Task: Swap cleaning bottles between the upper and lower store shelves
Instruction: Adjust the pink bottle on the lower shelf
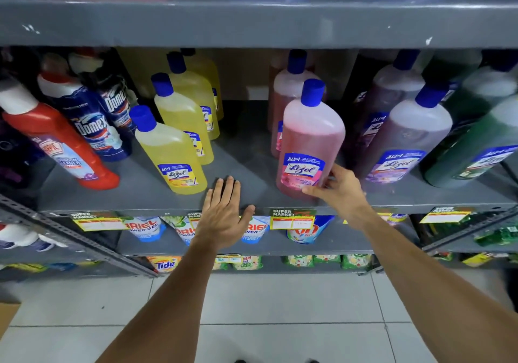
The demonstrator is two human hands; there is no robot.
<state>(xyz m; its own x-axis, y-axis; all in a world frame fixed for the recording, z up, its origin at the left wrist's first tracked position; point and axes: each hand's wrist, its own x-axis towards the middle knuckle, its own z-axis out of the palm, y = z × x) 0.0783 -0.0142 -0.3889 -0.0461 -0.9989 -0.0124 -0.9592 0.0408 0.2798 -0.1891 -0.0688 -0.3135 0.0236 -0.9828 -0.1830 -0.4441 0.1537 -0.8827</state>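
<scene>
A pink Lizol bottle [309,138] with a blue cap stands at the front of the grey middle shelf [157,191]. My right hand [340,186] is wrapped around its lower right side, thumb on the label. My left hand [224,214] lies flat and open at the shelf's front edge, in the gap between the pink bottle and a row of yellow Lizol bottles [173,152]. More pink bottles [288,88] stand behind the front one. The shelf above [252,23] shows only blue and red container bottoms at the frame's top.
Purple Lizol bottles [406,135] and green ones [473,149] stand to the right. Dark blue Domex bottles [95,127] and a red Harpic bottle [59,144] lean at the left. Lower shelves hold Ariel pouches [145,228] and Tide packs [165,264]. White floor tiles lie below.
</scene>
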